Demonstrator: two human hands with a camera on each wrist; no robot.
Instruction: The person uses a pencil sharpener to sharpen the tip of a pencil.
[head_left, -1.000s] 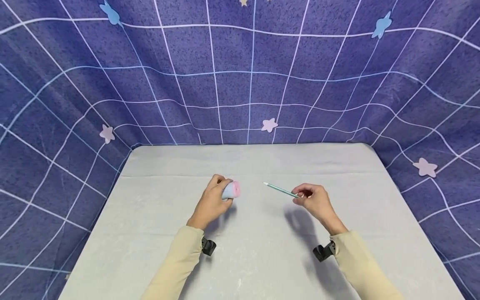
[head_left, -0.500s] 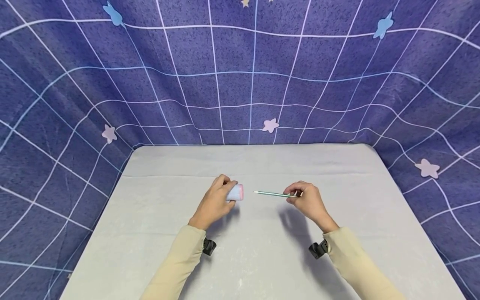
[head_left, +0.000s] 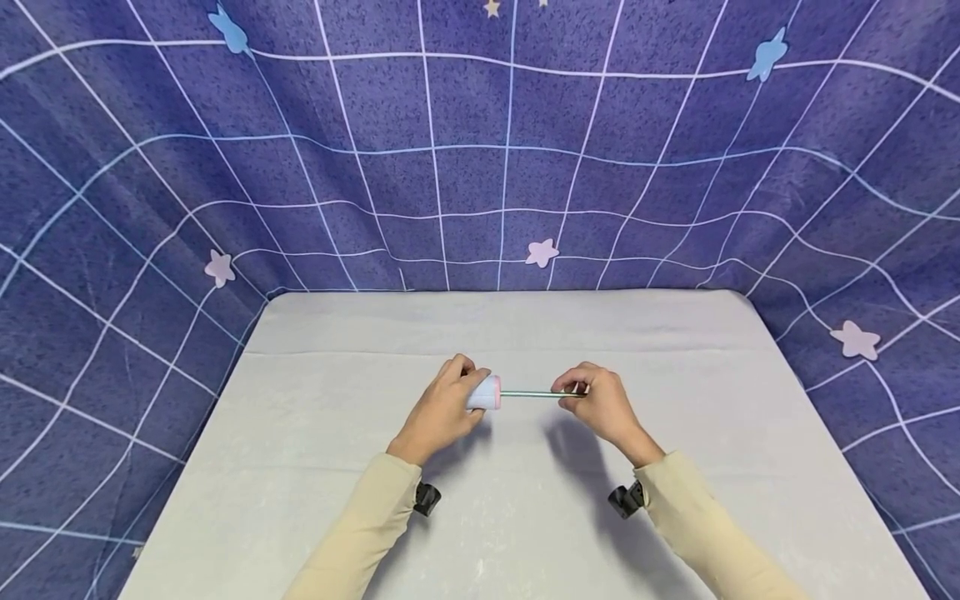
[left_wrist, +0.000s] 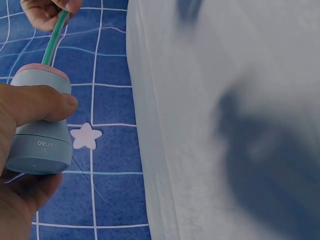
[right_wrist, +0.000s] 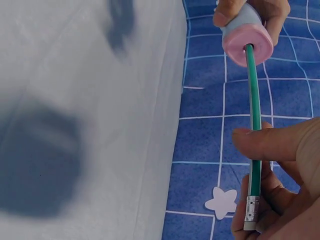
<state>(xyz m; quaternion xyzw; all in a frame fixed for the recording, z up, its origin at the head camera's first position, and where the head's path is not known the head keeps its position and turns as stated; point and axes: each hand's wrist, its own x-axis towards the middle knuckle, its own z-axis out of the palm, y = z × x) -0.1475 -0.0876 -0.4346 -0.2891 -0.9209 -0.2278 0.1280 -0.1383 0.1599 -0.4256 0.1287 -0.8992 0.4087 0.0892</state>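
My left hand (head_left: 444,410) grips a light blue pencil sharpener (left_wrist: 42,135) with a pink end (right_wrist: 248,42), held above the table. In the left wrist view its lower part carries the print "deli". My right hand (head_left: 598,406) pinches a green pencil (right_wrist: 254,105) between thumb and fingers, near the end with the metal band and white eraser (right_wrist: 251,212). The pencil lies level between both hands, and its tip is hidden inside the hole in the pink end, as the right wrist view shows.
A table under a pale grey cloth (head_left: 510,517) lies below both hands and carries their shadows. A blue curtain (head_left: 465,183) with a line grid and stars stands around its back and sides. Black wrist cameras (head_left: 427,498) sit at the sleeves.
Earlier the pencil was apart from the sharpener and tilted. My right hand has moved left and levelled it, my left hand has moved slightly right, and the tip has entered the hole.
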